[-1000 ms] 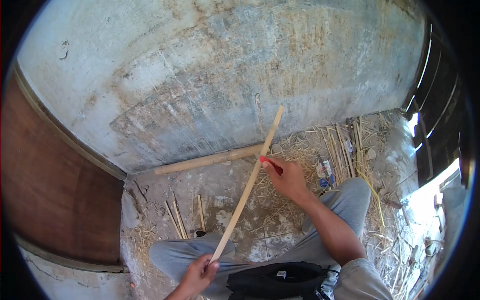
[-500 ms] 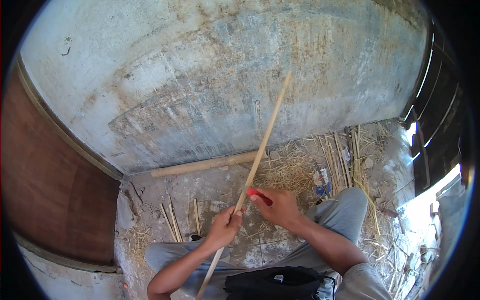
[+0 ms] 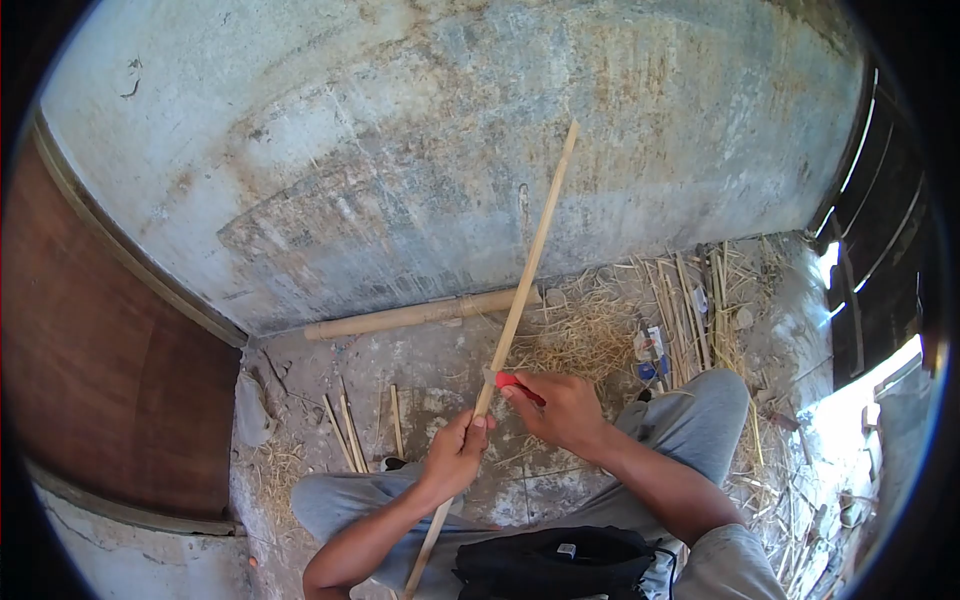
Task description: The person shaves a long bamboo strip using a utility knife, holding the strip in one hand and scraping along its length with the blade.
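The left hand [image 3: 452, 458] grasps a pale strip [image 3: 530, 262], extending above and below that grip; just above, the right hand [image 3: 566, 410] clasps a red tool [image 3: 507, 381]. Slipping downward, the tool could nick the left hand.

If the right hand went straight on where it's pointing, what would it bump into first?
Probably the long pale strip: the right hand points at it, and its red tool seems to touch it, though depth is unclear.
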The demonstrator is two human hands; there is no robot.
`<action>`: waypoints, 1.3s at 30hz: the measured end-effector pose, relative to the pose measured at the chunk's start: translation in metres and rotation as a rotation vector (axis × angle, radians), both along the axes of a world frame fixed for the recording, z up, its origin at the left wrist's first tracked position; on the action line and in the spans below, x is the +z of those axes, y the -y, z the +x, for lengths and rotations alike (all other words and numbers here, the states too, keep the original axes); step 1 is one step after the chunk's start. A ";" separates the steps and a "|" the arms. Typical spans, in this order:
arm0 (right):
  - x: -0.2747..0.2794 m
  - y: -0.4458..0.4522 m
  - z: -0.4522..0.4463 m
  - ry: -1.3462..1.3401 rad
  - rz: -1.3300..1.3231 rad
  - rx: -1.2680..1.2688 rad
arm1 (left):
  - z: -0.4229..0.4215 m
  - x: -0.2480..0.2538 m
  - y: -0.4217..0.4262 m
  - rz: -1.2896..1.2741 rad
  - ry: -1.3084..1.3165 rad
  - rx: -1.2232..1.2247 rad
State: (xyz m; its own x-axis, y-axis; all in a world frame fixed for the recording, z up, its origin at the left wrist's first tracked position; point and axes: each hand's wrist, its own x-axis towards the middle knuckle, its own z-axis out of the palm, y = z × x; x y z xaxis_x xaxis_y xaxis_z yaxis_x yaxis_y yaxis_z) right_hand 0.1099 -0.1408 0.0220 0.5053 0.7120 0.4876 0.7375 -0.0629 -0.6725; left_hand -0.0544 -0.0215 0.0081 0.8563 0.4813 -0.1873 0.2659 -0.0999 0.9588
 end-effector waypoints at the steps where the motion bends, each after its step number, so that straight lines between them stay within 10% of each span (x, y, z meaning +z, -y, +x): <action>1: 0.001 0.000 -0.001 0.012 -0.003 -0.001 | -0.002 -0.001 0.002 0.076 0.007 0.011; 39: -0.006 -0.018 0.021 0.063 -0.004 -0.189 | -0.029 0.017 0.006 0.019 -0.093 0.002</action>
